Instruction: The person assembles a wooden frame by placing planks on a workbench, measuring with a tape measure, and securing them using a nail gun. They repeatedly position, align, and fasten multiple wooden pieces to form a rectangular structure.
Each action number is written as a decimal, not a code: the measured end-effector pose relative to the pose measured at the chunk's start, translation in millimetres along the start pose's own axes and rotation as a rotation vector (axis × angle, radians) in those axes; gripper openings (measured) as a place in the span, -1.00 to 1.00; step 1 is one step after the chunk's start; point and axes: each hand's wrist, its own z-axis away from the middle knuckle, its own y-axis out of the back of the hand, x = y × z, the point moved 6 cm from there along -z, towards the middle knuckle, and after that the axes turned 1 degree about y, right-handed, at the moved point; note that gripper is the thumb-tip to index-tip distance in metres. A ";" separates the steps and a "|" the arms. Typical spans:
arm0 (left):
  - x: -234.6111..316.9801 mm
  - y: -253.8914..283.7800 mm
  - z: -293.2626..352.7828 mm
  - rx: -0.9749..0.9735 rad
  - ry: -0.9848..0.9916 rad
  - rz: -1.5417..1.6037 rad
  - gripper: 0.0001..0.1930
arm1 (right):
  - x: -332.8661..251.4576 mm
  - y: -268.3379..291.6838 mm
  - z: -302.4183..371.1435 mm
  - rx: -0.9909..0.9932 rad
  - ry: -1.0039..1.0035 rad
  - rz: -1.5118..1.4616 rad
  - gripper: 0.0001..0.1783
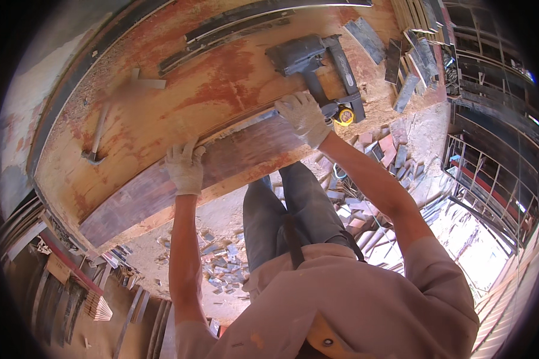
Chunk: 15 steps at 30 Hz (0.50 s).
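A long, flat board (239, 149) with a worn reddish-grey face lies along the near edge of the wooden worktable (221, 90). My left hand (185, 167), in a white work glove, is closed over the board's far edge left of its middle. Towards the board's right end, my right hand (303, 118), gloved the same way, grips it too. Both thumbs and fingertips are partly hidden. Just beyond my right hand lies a dark nail gun (308, 57), with a small round yellow object (345, 116) beside its near end. A hammer (97, 134) rests on the table at the left.
Long dark strips (239, 24) lie along the table's far side. Short wood pieces (407, 66) are piled at its right end. Offcuts (224, 263) litter the floor around my legs, with more scrap (371, 179) to the right. Stacked timber (60, 287) stands lower left.
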 end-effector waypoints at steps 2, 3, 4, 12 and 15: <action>9.6 6.0 -8.7 0.135 -0.137 0.007 -0.68 | -2.9 -3.0 -1.1 -0.013 0.006 0.054 -0.64; 12.6 7.8 -10.5 0.203 -0.204 0.012 -0.68 | -3.3 -4.4 -2.7 -0.052 0.002 0.077 -0.63; 8.8 3.7 -9.6 0.175 -0.232 0.007 -0.67 | -4.5 -5.9 -4.1 -0.090 -0.005 0.101 -0.63; -16.1 -9.6 -7.6 0.003 -0.184 0.007 -0.71 | 72.6 24.5 68.8 -0.157 -0.681 -0.119 -0.33; -16.8 -10.4 -10.5 -0.019 -0.163 -0.001 -0.73 | 100.2 20.0 133.7 -0.227 -0.725 -0.017 -0.24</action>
